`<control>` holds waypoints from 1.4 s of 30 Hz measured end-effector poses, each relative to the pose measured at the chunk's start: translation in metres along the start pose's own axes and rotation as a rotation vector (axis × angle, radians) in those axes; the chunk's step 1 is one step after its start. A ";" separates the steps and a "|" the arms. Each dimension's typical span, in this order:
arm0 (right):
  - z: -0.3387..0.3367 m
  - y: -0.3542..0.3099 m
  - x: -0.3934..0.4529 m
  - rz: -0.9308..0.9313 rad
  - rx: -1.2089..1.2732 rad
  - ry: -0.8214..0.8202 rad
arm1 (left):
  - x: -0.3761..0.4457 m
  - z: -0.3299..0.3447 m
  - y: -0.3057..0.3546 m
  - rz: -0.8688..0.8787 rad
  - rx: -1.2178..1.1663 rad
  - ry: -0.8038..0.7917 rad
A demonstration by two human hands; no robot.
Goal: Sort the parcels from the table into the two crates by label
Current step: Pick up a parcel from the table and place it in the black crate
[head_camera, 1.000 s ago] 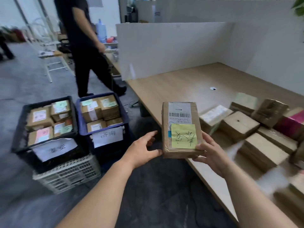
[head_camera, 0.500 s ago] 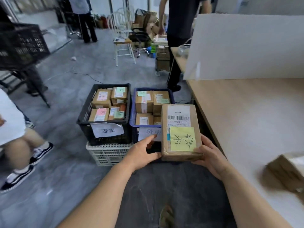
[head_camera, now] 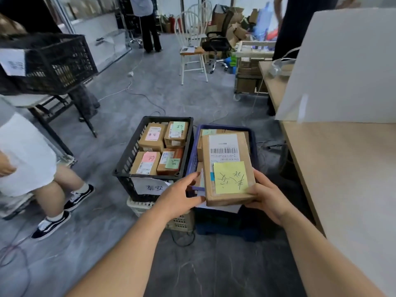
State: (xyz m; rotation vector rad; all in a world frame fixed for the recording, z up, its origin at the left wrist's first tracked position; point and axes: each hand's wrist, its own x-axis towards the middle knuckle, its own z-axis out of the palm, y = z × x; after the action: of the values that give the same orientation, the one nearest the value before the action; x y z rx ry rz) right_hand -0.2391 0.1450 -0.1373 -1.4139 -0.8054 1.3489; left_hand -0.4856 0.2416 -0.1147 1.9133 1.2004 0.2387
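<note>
Box over the blue crate

Your right hand (head_camera: 269, 199) grips the parcel (head_camera: 228, 168) (yellow note on top); your left hand (head_camera: 179, 199), fingers loose, touches its side above the blue crate (head_camera: 254, 142).

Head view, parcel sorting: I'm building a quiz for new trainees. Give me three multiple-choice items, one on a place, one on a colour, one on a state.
1. The held parcel is over:
A the black crate
B the blue crate
C the table

2. Its handwritten sticky note is:
A yellow
B pink
C green

3. The right hand is:
A gripping the parcel
B open and idle
C out of view

Answers:
1 B: the blue crate's rim frames the parcel.
2 A: the yellow sticky note covers its near end.
3 A: the right hand curls round its near corner.
</note>
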 end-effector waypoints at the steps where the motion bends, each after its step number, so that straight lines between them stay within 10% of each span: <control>1: 0.004 0.001 0.011 0.006 0.001 -0.016 | 0.003 -0.004 -0.004 -0.012 0.001 0.016; 42: 0.227 0.007 0.378 0.391 -0.074 -0.026 | 0.270 -0.252 -0.244 -0.209 -0.068 -0.099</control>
State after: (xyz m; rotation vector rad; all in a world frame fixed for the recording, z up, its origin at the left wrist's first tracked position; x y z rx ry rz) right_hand -0.4005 0.5418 -0.2427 -1.6753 -0.6193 1.6472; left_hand -0.6418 0.6460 -0.2057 1.7067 1.2971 0.0716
